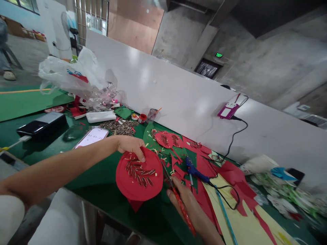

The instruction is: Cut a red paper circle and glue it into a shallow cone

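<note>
"Two hands are working close together; where is the red disc (138, 192) lying from your fingers?"

"Your left hand (133, 149) is pinching its upper rim, holding it over the green table (104, 170). Your right hand (185, 195) is wrapping around a red-handled tool (182, 207), whose slim metal end (167, 172) is pointing up and leftward beside the disc's right edge; whether they are touching, I cannot tell."

"Which hand is nearer, and how is it looking?"

"Your left is touching it. Being round, it is showing no long axis, but its leafy spray of brown seeds (138, 179) is running from upper left toward the right. Below, a pointed red flap (135, 205) is poking out."
</note>
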### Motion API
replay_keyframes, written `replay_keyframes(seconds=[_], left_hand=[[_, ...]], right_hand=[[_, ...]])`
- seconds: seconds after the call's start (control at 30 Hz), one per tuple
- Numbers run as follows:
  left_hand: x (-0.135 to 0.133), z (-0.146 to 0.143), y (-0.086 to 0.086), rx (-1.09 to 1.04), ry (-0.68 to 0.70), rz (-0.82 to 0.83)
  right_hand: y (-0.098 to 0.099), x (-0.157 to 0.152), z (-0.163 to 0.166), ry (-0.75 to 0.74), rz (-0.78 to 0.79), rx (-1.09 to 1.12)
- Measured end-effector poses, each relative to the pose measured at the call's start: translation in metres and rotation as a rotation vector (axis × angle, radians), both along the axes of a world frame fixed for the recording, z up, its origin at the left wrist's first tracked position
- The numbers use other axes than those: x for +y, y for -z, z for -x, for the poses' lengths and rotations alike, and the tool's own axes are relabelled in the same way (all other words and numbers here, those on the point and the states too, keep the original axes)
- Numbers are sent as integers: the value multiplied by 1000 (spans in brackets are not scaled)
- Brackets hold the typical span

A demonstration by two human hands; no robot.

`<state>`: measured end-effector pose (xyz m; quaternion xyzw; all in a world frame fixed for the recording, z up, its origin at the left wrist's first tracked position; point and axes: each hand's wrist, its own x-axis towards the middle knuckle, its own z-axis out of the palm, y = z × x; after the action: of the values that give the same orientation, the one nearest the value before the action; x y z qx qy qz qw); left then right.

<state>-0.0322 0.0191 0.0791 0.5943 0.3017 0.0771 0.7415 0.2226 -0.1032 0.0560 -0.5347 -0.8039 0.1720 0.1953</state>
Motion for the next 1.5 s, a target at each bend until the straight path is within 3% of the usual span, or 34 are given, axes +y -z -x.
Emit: replay_keyframes(seconds=[0.7, 0.83, 0.9, 1.0, 1.13, 1.27, 1.5], left_hand=[[-6, -9, 4, -23, 8, 15], [-4, -5, 6, -29, 9, 29], [-3, -4, 10, -57, -58, 63], [0, -5, 18, -176, -274, 144], [-2, -17, 28, -344, -617, 189], [-8, -31, 32, -452, -790, 162], [-10, -38, 37, -562, -874, 84]], right_hand=[[4, 11, 9, 24, 4, 59], [3, 13, 10, 135, 90, 203], [3, 16, 11, 263, 196, 429], [2, 27, 10, 410, 331, 799], [5, 51, 11, 384, 382, 1110], [10, 72, 22, 350, 367, 1220], [15, 82, 45, 338, 205, 1277]])
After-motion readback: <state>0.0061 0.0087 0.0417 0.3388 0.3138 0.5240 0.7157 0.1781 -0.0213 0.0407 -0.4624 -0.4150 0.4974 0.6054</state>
